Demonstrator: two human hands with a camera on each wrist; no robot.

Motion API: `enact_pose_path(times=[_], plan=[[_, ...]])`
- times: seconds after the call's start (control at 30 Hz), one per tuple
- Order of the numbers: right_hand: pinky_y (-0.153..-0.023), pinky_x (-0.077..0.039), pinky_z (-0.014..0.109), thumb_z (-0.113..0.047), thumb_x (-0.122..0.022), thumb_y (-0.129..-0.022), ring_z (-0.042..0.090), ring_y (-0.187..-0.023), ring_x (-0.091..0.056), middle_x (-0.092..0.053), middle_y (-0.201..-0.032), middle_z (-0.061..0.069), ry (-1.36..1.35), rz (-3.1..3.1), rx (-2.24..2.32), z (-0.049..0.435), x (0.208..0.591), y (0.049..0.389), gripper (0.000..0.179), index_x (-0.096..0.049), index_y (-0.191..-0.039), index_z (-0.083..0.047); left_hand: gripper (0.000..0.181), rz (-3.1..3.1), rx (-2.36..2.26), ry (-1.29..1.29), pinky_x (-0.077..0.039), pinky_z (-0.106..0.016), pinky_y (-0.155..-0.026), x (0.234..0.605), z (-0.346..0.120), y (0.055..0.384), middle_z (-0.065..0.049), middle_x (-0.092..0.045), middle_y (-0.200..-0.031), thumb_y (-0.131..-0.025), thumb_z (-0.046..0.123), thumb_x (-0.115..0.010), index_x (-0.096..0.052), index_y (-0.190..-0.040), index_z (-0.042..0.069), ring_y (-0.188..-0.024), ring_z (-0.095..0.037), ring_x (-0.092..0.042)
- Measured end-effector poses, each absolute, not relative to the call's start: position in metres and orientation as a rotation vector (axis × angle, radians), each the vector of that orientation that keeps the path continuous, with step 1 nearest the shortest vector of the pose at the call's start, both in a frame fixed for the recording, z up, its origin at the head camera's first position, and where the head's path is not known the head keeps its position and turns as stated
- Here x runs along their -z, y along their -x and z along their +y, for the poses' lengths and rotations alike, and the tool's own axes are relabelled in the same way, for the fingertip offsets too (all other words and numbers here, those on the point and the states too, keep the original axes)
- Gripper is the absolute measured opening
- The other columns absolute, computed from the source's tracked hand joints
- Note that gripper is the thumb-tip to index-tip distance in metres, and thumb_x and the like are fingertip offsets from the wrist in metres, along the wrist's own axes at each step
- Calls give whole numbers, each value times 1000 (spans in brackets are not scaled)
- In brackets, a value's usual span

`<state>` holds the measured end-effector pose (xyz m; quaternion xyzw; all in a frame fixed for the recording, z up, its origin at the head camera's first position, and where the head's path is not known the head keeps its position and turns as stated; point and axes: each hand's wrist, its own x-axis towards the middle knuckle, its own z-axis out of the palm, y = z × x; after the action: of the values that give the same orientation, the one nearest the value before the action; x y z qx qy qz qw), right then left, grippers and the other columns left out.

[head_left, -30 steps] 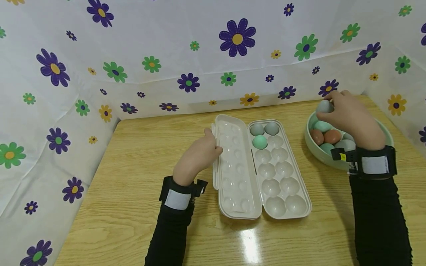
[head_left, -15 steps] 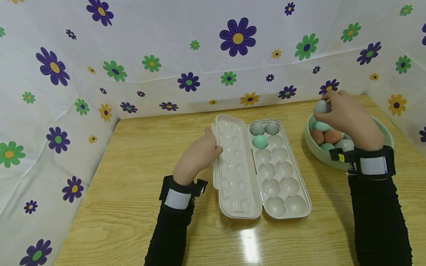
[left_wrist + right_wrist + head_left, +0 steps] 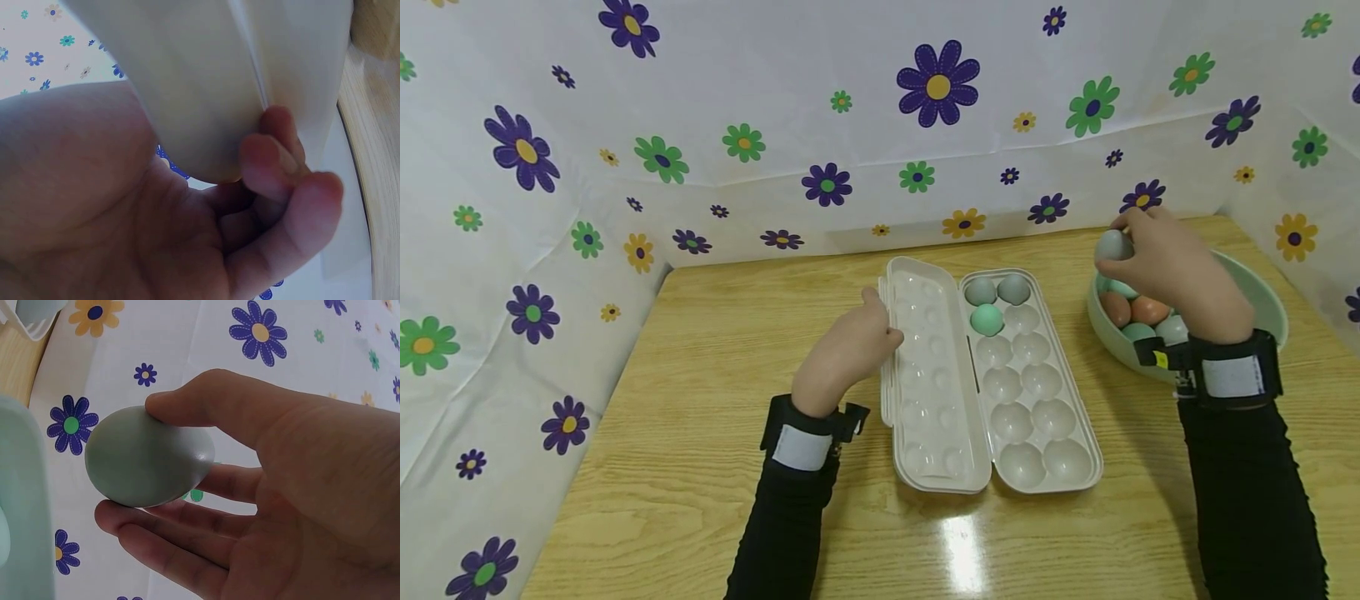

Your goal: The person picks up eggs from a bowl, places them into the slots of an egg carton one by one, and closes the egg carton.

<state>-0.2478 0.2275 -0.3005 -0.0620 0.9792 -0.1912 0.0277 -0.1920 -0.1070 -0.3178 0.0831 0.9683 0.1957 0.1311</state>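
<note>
A white plastic egg carton (image 3: 1041, 382) lies open on the table. Two grey-blue eggs (image 3: 1013, 289) fill its far row, and a mint-green egg (image 3: 987, 319) sits in the left cup behind them. My left hand (image 3: 847, 350) grips the outer left edge of the carton's lid (image 3: 925, 475); the left wrist view has the fingers curled at that edge. Between thumb and fingers, my right hand (image 3: 1183, 271) holds a smooth grey-green egg (image 3: 147, 456) above the left rim of a pale green bowl (image 3: 1108, 337).
Inside the bowl are several eggs, among them a brown egg (image 3: 1116, 308) and a pale grey egg (image 3: 1172, 330), partly hidden under my right arm. Behind the wooden table (image 3: 737, 333) hangs a white cloth (image 3: 865, 50) with printed flowers.
My right hand has moved slightly left with the egg, from over the bowl toward the carton. The left hand stays at the lid, and the carton has not moved.
</note>
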Motion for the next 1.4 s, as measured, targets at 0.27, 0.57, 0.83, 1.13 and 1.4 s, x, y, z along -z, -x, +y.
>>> enact_pose_path(times=[0.27, 0.57, 0.83, 1.13, 1.4], plan=[[-86, -46, 68, -22, -56, -89, 49, -102, -44, -45, -123, 37, 214, 3027, 601, 220, 299, 244, 57, -42, -133, 12, 73, 2806, -565, -239, -25, -20, -38, 317, -107, 192, 0, -39, -54, -97, 16, -48, -8, -149, -17, -42, -11, -35], [-86, -47, 69, -21, -56, -89, 51, -102, -45, -42, -126, 39, 248, 3004, 638, 212, 299, 243, 57, -42, -132, 13, 73, 2812, -560, -240, -24, -20, -38, 317, -107, 193, 0, -39, -54, -97, 16, -48, -9, -149, -17, -41, -10, -34], [-86, -49, 69, -21, -59, -88, 51, -102, -47, -45, -125, 38, 282, 3010, 620, 203, 303, 244, 57, -44, -131, 12, 74, 2813, -563, -247, -24, -20, -38, 315, -107, 192, 0, -39, -54, -97, 15, -49, -9, -149, -18, -42, -10, -35], [-82, -52, 66, -21, -59, -87, 49, -97, -50, -43, -125, 37, 324, 3021, 607, 194, 305, 241, 56, -46, -129, 12, 73, 2815, -565, -257, -25, -20, -38, 317, -108, 192, 0, -39, -54, -96, 15, -49, -9, -149, -19, -42, -10, -34], [-82, -53, 64, -21, -58, -87, 48, -97, -52, -46, -123, 36, 332, 2990, 606, 187, 308, 241, 56, -44, -130, 11, 74, 2815, -561, -255, -26, -20, -38, 317, -107, 192, 0, -40, -55, -97, 15, -49, -9, -149, -19, -42, -10, -36]])
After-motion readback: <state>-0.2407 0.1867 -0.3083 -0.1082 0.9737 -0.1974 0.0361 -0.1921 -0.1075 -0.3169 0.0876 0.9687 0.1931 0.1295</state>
